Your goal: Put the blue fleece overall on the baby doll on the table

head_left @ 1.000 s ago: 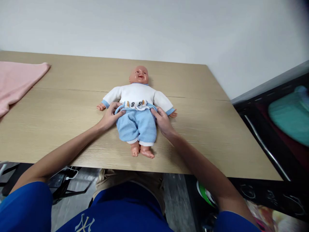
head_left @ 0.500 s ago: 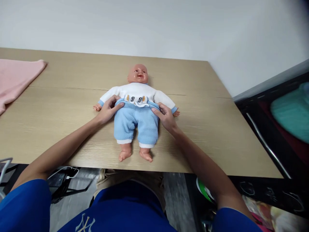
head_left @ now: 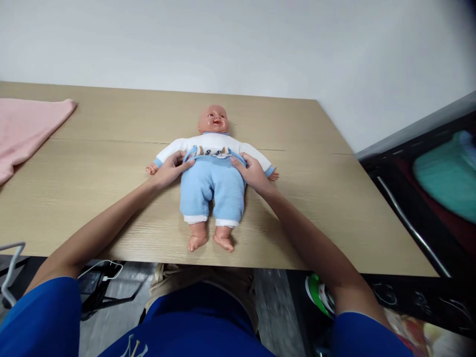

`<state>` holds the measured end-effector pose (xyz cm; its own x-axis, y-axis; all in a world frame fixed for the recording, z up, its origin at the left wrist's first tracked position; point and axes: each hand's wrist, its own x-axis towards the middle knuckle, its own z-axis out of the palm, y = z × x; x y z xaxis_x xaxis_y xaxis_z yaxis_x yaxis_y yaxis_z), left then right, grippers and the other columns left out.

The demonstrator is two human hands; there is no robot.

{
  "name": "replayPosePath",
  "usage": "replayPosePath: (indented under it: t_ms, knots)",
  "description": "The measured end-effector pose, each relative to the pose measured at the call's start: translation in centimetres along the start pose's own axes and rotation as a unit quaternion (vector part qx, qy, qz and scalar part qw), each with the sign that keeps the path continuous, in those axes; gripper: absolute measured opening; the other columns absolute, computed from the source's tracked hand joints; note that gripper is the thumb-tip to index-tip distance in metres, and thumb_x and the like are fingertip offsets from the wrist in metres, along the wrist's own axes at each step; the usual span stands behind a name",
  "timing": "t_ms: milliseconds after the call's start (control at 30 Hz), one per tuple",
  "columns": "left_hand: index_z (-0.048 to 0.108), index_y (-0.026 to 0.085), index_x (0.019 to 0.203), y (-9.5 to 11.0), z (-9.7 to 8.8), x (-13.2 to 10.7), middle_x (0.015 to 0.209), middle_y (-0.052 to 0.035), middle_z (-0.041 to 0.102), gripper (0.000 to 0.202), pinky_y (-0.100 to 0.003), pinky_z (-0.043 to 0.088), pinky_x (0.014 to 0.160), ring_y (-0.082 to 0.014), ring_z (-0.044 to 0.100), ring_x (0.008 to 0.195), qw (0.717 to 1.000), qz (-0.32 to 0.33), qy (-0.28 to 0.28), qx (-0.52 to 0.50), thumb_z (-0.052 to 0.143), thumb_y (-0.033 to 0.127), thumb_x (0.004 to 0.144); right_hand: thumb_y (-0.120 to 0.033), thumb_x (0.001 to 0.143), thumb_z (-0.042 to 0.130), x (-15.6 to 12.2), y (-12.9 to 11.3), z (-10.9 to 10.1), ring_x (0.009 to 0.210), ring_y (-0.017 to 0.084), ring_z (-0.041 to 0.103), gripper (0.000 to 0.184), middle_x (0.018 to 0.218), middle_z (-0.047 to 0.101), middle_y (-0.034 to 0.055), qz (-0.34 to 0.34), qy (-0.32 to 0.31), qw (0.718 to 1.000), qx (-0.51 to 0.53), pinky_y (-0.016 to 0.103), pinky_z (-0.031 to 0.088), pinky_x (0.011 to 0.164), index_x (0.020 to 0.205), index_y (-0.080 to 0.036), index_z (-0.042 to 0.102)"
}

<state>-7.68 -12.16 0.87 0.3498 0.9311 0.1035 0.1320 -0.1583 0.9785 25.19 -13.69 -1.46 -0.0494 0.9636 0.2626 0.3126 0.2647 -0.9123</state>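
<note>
A baby doll point(head_left: 215, 121) lies on its back on the wooden table point(head_left: 92, 208), head toward the wall and bare feet near the front edge. It wears a white top point(head_left: 208, 140) with an animal face on the front and light blue trousers point(head_left: 211, 183) with white cuffs. My left hand point(head_left: 173, 167) grips the trousers' waistband at one side of the doll's belly, thumb on top. On the other side my right hand point(head_left: 253, 171) pinches the same waistband. The raised band partly covers the animal face.
Pink cloth point(head_left: 29, 131) lies on the table at the left. A black rack with a teal item point(head_left: 446, 173) stands on the right. Below the front edge are a green-and-white round object point(head_left: 318, 295) and a white cable point(head_left: 111, 270).
Both hands have drawn the waistband farther up over the top, so less of the animal face shows. The view has shifted slightly.
</note>
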Motion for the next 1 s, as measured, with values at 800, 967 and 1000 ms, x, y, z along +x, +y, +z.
replayPosePath:
  t_ms: [800, 967, 1000]
  knots:
    - [0.065, 0.024, 0.103, -1.7, -1.5, -1.9, 0.109, -0.0077, 0.066, 0.04, -0.05, 0.047, 0.109, -0.0326, 0.058, 0.112, 0.984, 0.063, -0.019, 0.166, 0.073, 0.063, 0.098, -0.07, 0.093, 0.085, -2.6, 2.3, -4.1, 0.107, 0.032, 0.066, 0.043, 0.105, 0.077, 0.0042, -0.01, -0.093, 0.996, -0.009, 0.056, 0.058, 0.12, 0.096, -0.029, 0.075]
    - [0.053, 0.026, 0.106, -2.9, -1.5, -2.2, 0.1, -0.0041, 0.061, 0.035, -0.044, 0.053, 0.095, -0.0263, 0.056, 0.098, 0.992, 0.04, -0.022, 0.115, 0.061, 0.059, 0.106, -0.073, 0.104, 0.069, -3.7, 1.7, -1.3, 0.129, 0.037, 0.073, 0.046, 0.119, 0.085, 0.0087, 0.035, -0.055, 0.992, 0.112, 0.058, 0.057, 0.125, 0.121, -0.031, 0.077]
    - [0.05, 0.026, 0.108, -3.2, -1.2, -2.2, 0.099, -0.0033, 0.059, 0.032, -0.042, 0.053, 0.092, -0.0244, 0.054, 0.095, 0.992, 0.04, -0.012, 0.12, 0.053, 0.058, 0.111, -0.075, 0.106, 0.064, -3.9, 1.6, -0.5, 0.13, 0.037, 0.074, 0.049, 0.118, 0.085, 0.0099, 0.044, -0.048, 0.988, 0.138, 0.057, 0.059, 0.122, 0.124, -0.031, 0.076]
